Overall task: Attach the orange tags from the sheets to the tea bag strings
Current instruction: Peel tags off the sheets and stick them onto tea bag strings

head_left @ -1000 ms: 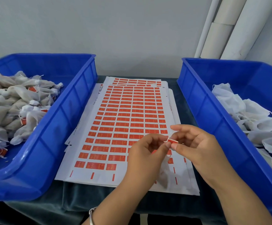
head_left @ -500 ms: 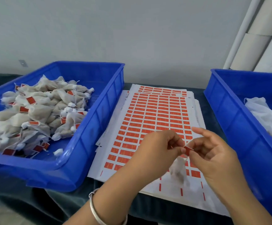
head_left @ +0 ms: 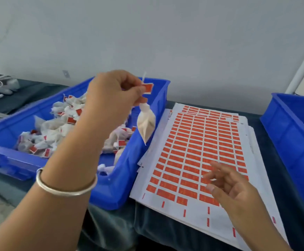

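Our left hand (head_left: 111,93) pinches a tagged tea bag (head_left: 146,122) above the bin (head_left: 122,187) of finished ones; our right hand (head_left: 227,185) hovers spread over the tag sheets (head_left: 198,142). Many tags remain.

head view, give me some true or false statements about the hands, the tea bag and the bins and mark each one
1. The left hand pinches a tea bag that already carries an orange tag. True.
2. The tea bag hangs over the right blue bin. False: it hangs over the right rim of the left blue bin.
3. The right hand holds a tag. False: its fingers are spread and hold nothing, above the tag sheets.
4. The left bin holds a pile of tagged tea bags. True.
5. The bracelet is on the right wrist. False: it is on the left.
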